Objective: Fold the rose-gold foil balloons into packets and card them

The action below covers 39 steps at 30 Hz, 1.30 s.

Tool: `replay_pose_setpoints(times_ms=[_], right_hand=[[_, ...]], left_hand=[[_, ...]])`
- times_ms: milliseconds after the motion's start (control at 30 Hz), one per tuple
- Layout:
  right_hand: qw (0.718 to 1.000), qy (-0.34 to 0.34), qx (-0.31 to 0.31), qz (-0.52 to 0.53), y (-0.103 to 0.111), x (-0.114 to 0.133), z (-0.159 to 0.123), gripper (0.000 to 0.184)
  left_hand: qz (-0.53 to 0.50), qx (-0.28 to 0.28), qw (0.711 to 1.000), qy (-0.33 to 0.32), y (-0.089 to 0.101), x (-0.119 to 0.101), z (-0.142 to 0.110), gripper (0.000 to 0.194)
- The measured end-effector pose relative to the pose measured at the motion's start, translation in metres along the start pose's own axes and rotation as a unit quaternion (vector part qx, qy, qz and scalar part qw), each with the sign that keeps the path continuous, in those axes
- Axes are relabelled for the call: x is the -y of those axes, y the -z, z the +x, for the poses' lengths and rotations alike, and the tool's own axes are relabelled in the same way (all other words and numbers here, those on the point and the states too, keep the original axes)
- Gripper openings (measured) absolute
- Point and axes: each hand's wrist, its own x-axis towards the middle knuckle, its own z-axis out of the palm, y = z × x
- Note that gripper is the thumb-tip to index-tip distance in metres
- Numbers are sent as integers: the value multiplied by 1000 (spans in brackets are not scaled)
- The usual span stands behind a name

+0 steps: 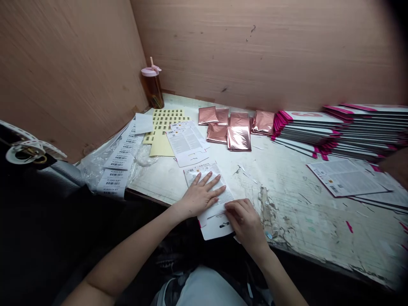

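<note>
A white printed card (204,172) lies at the near edge of the worn table (287,187), its lower end hanging over the edge. My left hand (200,195) rests flat on it with the fingers spread. My right hand (245,221) is curled with its fingertips pressing the card's lower right part; I cannot see anything in it besides the card. A second printed card (186,142) lies just beyond.
Rose-gold foil pouches (236,125) lie mid-table. Stacks of pink-edged cards (338,129) fill the right, a loose printed sheet (347,176) before them. Yellow label sheets (164,127), barcode stickers (116,170) on plastic and a pink-lidded bottle (153,87) sit left. Wooden walls enclose the desk.
</note>
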Motion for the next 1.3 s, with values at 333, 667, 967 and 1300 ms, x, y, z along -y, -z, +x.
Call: replay_pose_setpoints(times_ms=[333,667,967,1300], right_hand=[[999,-46,1,10,-3,5,1,13],[995,-69,62,37,-2,-5,10,13],[997,-20,67,-29,-10,-4,6,18],[996,-60,19,-62,0,1,-7,14]], left_hand=[[-96,-36,995,13,-2,-3,-1,45],[-80,-22,996,17,0,-4,-2,45],[-67,-12,998,17,3,-4,-2,45],[-90,-33,995,17,-1,-3,-2,45]])
